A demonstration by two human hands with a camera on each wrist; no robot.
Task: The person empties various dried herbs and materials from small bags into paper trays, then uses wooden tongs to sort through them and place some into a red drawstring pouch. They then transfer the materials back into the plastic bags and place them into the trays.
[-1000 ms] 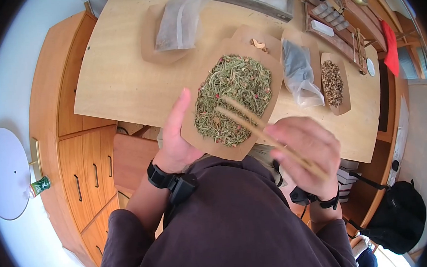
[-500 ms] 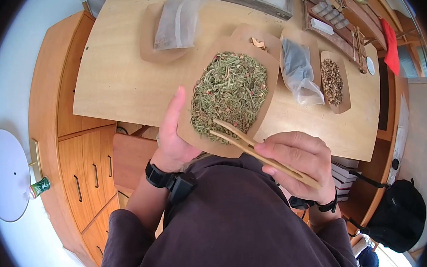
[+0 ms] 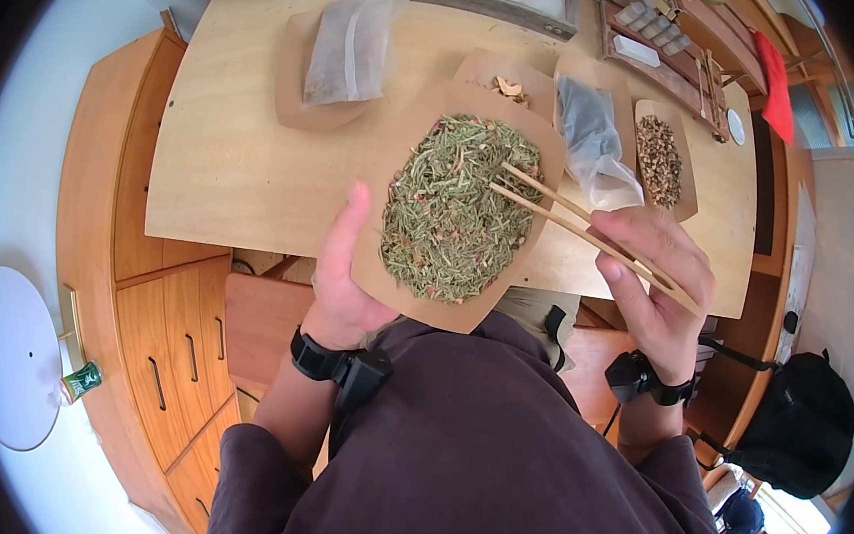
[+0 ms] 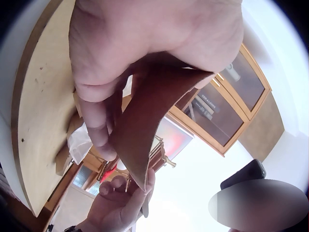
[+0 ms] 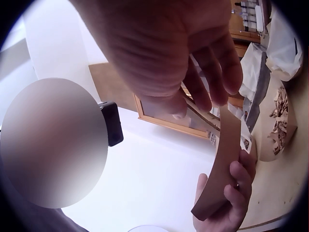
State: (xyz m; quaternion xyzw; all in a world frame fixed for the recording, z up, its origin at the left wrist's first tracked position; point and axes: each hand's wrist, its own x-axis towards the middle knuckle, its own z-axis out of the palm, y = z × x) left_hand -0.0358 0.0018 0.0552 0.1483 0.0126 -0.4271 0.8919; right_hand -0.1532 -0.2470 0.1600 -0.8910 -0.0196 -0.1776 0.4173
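My left hand (image 3: 341, 289) holds a brown paper tray (image 3: 443, 315) by its near left side, thumb pointing up along the edge. Beneath the tray (image 5: 223, 166), the curled fingers show in the right wrist view. Chopped green dried herbs (image 3: 453, 215) with small reddish bits fill it. Between thumb and fingers, my right hand (image 3: 664, 288) pinches bamboo tweezers (image 3: 590, 237). Their two tips stand slightly apart over the right side of the herbs.
On the table (image 3: 227, 142) behind are a paper tray with a translucent bag (image 3: 348, 52), a tray with pale dried slices (image 3: 509, 88), a bag of dark contents (image 3: 592, 133), and a tray of brown dried pieces (image 3: 658, 160). A wooden rack (image 3: 668, 77) stands far right.
The tweezers went from the herbs' middle to their near side, then up to the right side. My right hand shifted right and away from my body. The left hand keeps hold of the tray.
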